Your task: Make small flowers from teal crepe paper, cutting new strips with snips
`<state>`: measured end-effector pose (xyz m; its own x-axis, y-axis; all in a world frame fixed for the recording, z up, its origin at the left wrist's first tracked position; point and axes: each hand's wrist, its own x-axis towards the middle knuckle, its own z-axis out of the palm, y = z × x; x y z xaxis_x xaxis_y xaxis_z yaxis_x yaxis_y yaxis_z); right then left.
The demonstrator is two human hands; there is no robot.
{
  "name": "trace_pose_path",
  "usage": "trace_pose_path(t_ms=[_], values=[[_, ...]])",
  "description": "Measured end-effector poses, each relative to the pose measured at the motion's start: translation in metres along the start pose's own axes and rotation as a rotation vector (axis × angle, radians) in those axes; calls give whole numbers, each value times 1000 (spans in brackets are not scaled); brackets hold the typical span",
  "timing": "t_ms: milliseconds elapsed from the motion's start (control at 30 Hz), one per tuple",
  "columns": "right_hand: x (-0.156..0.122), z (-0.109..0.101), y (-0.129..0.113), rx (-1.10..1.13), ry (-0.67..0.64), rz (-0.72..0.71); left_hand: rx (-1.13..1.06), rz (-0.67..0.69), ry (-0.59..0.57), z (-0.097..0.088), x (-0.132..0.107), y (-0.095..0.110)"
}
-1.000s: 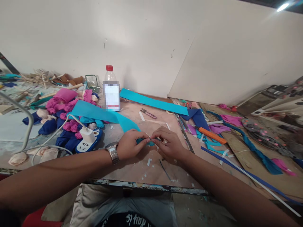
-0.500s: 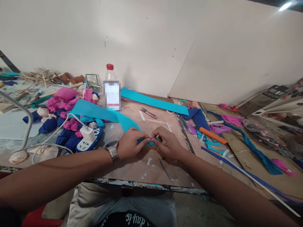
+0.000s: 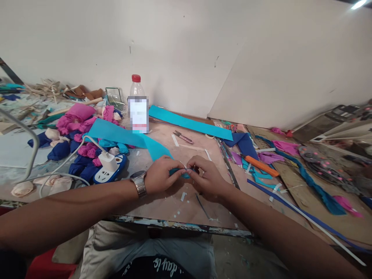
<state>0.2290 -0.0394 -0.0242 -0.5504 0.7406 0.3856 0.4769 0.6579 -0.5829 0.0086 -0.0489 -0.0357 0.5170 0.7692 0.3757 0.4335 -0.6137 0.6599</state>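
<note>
My left hand (image 3: 161, 174), with a metal watch on its wrist, and my right hand (image 3: 205, 175) meet over the middle of the worktable (image 3: 174, 209). Both pinch the near end of a long turquoise cloth strip (image 3: 122, 135), rolled into a small wad (image 3: 178, 172) between my fingertips. The strip runs back and left from my hands toward a plastic bottle (image 3: 138, 106) with a red cap. Most of the wad is hidden by my fingers.
Pink, navy and cream cloth pieces (image 3: 72, 135) lie heaped at the left beside a blue-and-white power strip with a charger (image 3: 109, 168). Thread snips (image 3: 181, 136) lie behind my hands. An orange cutter (image 3: 260, 165), a second turquoise strip (image 3: 188, 123) and coloured scraps cover the right.
My hands stay together on the turquoise wad, with only small finger movements. The camera has tilted slightly.
</note>
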Motion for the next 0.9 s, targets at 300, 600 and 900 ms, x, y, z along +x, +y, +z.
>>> trace_pose_path(t_ms=[300, 600, 900], values=[[0, 0, 4, 21, -1, 19, 1, -19, 0, 0, 0, -1], [0, -2, 1, 20, -7, -9, 1, -33, 17, 0, 0, 1], [-1, -1, 4, 50, -6, 52, -5, -33, 3, -1, 0, -1]])
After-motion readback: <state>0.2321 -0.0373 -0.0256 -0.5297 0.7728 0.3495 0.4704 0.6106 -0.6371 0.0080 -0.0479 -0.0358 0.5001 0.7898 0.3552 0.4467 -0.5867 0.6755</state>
